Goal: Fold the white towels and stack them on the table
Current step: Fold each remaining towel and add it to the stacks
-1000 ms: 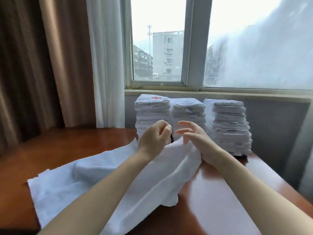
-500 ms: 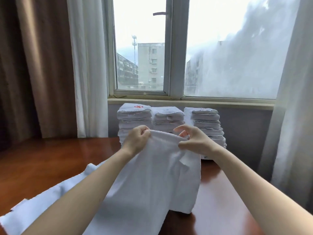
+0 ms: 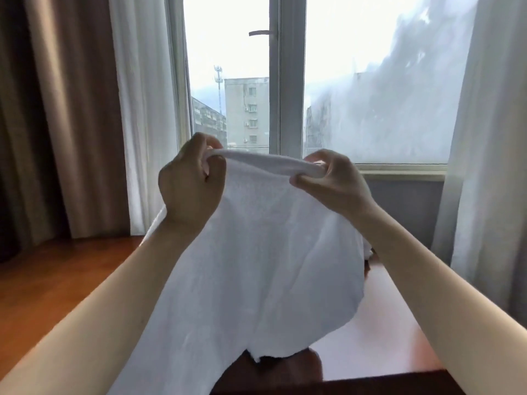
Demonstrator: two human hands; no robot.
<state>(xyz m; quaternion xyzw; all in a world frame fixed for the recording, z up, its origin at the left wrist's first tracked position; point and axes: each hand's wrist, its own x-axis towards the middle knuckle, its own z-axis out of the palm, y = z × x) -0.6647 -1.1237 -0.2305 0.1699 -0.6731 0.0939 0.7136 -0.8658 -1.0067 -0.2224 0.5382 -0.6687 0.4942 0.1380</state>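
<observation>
Change: the white towel (image 3: 256,252) has come up off the table (image 3: 385,337) since a moment ago. Both hands have risen with it to window height and drawn a little further apart.
Towel: it is held up in the air between the two hands. Its top edge is bunched into a narrow roll and pulled fairly taut from one hand to the other. The rest hangs down in a loose sheet between the forearms. The lower left part runs out of view at the bottom.
Towel's lower edge: it hangs low over the table near the middle; I cannot tell whether it touches the wood.
Left hand (image 3: 191,181): fingers curled tight, pinching the left end of the rolled edge against the thumb.
Right hand (image 3: 330,181): thumb and curled fingers clamp the right end of the same edge.
Table: glossy reddish-brown wood, lying under the towel and the arms.
Window (image 3: 288,81): straight behind the hands, white frame, with a handle (image 3: 259,33) near the top.
Outside: a pale block of flats (image 3: 246,109).
Curtains: sheer white curtain (image 3: 142,109) and a brown drape (image 3: 71,109) on the left, another sheer panel (image 3: 490,138) on the right.
</observation>
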